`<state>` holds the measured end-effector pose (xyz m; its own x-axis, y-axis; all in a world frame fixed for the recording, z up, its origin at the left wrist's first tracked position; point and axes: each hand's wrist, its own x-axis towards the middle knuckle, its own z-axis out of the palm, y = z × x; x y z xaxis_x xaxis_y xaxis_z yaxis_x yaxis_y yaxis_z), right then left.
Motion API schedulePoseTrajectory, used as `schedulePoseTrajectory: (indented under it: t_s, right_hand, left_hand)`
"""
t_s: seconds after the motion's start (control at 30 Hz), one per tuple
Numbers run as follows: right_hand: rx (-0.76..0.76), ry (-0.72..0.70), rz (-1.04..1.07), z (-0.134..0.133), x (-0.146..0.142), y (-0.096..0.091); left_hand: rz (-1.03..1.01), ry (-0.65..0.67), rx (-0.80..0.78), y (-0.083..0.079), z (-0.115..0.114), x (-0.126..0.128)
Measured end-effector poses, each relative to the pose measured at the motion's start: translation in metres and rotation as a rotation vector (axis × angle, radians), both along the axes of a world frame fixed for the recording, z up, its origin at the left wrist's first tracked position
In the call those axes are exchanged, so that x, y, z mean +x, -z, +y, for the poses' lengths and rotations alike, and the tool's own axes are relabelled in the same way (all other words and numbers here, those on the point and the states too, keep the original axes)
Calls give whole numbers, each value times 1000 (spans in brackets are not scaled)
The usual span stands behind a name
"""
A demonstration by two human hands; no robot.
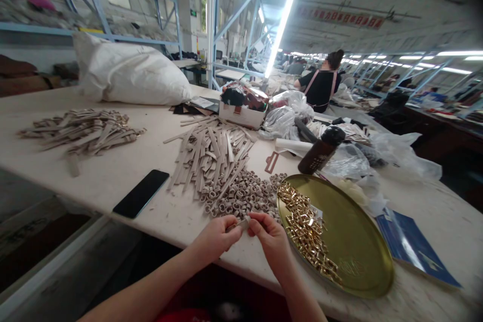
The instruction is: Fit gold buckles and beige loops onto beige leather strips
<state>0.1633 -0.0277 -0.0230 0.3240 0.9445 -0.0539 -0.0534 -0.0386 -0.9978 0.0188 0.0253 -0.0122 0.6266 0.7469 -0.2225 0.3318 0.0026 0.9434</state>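
My left hand and my right hand meet at the table's near edge, both pinched on one small beige strap piece held between them. Just beyond my fingers lies a heap of small beige loops. Behind that is a pile of loose beige straps. To the right stands a round gold tray with a row of gold metal buckles along its left side.
A black phone lies left of my hands. A second strap pile, a white sack, a box, plastic bags, a dark bottle and a blue booklet sit on the table. A person works farther back.
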Motion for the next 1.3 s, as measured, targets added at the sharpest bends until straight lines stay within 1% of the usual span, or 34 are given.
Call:
schedulePoseTrajectory:
  t_s: [0.1,0.17,0.27,0.37,0.47,0.57,0.63,0.7,0.83,0.93,1.03,1.17,1.3]
  right_hand:
    - [-32,-32,92,-5,0,0]
    - [-39,-48,167,-7,-1,0]
    - [-29,0,188,-6,-4,0]
    - [-33,51,171,-4,-8,2]
    - [-49,31,191,-4,-13,4]
    - [-33,17,215,-8,-16,6]
    - [-22,10,285,-10,-15,7]
    - [-37,5,373,-11,-16,7]
    - [-101,-28,424,-13,-19,7]
    - [-188,-146,542,-16,-21,5]
    - [-241,-232,646,-19,-21,2]
    - [-262,-236,761,-22,-22,-1]
    - [-223,-285,892,-25,-24,2]
  left_hand:
    - [-2,73,22,-8,-1,-1]
    - [-31,80,42,-9,-3,1]
    - [-78,42,69,-6,-4,4]
    - [-71,-19,53,0,-5,5]
    - [-78,-73,40,5,-2,5]
    - [-38,-114,-15,9,1,4]
    - [-5,-127,-52,10,3,3]
    - [-10,-122,-55,10,4,3]
    - [-45,-149,12,7,0,1]
    - [-35,-127,46,4,-3,-2]
    - [67,-100,125,3,-5,-6]
    - [156,-115,225,3,-8,-10]
    - [178,-59,248,-1,-11,-12]
